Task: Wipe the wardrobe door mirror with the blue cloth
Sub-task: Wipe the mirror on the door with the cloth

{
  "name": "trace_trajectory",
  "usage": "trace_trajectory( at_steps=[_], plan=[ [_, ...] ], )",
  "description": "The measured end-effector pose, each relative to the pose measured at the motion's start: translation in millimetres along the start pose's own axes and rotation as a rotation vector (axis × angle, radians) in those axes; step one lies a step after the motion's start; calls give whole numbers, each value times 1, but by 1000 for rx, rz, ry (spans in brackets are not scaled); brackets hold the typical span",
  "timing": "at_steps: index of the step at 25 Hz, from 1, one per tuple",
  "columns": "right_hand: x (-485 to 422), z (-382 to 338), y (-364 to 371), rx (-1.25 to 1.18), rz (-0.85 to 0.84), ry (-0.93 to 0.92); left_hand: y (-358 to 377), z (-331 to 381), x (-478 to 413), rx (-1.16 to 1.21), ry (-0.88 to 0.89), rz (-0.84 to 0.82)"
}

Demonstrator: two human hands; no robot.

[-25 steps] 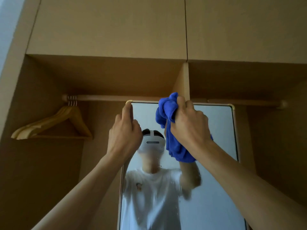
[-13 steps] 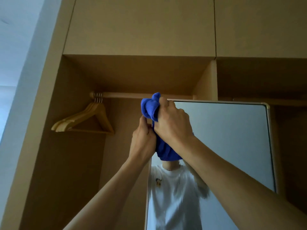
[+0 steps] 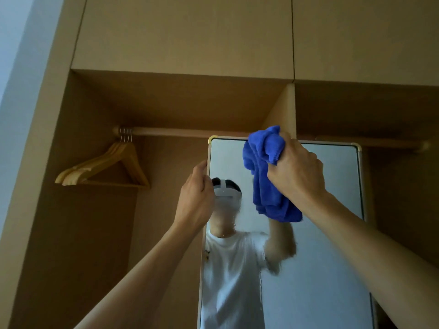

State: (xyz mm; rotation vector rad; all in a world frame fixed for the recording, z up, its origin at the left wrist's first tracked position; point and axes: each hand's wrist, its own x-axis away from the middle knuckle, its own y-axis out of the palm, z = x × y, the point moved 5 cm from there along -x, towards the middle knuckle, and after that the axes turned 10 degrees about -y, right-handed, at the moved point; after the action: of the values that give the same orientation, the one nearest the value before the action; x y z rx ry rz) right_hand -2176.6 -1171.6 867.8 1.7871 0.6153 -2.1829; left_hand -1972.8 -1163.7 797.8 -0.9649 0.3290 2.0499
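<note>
Dim tan open wardrobe (image 3: 190,103), wooden rail (image 3: 178,132) with hangers (image 3: 107,166) at left, pale wall (image 3: 14,43) beyond.

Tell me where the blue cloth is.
Head view, right of centre: the blue cloth is gripped in the right hand at the top of the mirror.

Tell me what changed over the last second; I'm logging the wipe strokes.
The right hand swept the blue cloth left to the top-left corner of the mirror, then back right along the top edge. The left hand slid from that corner a little down the left frame edge, which it holds. Unchanged: the right hand's grip on the cloth, the hangers on the rail.
</note>
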Motion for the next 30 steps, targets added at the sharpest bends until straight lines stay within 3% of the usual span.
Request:
trace_trajectory(
  at_steps=[5, 11, 18, 23, 30],
  plan=[
    [-4, -23, 7, 66, -45, -83, -7, -10, -2, 84, -46, -52],
    [2, -80, 27, 16, -171, -323, -6, -24, 6, 177, -121, -131],
    [-3, -81, 18, 77, -236, -571, -7, -37, 14, 320, -188, -120],
    [20, -84, 21, 73, -195, -618, -4, -43, 19, 334, -212, -137],
    [96, -98, 37, 66, -272, -667, -2, -59, 37, 306, -256, -82]
  ],
)
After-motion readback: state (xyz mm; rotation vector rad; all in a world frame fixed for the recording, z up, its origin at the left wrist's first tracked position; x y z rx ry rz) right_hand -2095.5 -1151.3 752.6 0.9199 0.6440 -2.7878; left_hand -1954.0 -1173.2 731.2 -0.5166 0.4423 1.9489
